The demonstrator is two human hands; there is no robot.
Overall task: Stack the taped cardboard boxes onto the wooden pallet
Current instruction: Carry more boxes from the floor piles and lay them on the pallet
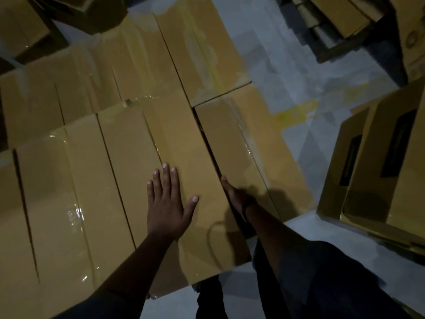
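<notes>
Several taped brown cardboard boxes lie side by side in two rows, filling the left and middle of the view. My left hand (166, 203) lies flat with spread fingers on the top of a near-row box (184, 143). My right hand (235, 195) reaches down into the dark gap between that box and the lower box to its right (241, 143); its fingers are hidden in the gap, only the thumb side shows. The wooden pallet is hidden under the boxes.
Grey floor (287, 65) with yellow marks runs along the right of the stack. More cardboard boxes (379, 162) with dark handle slots stand at the right. Other boxes sit at the top left (20, 26) and top right (345, 14). My dark trousers show at the bottom right.
</notes>
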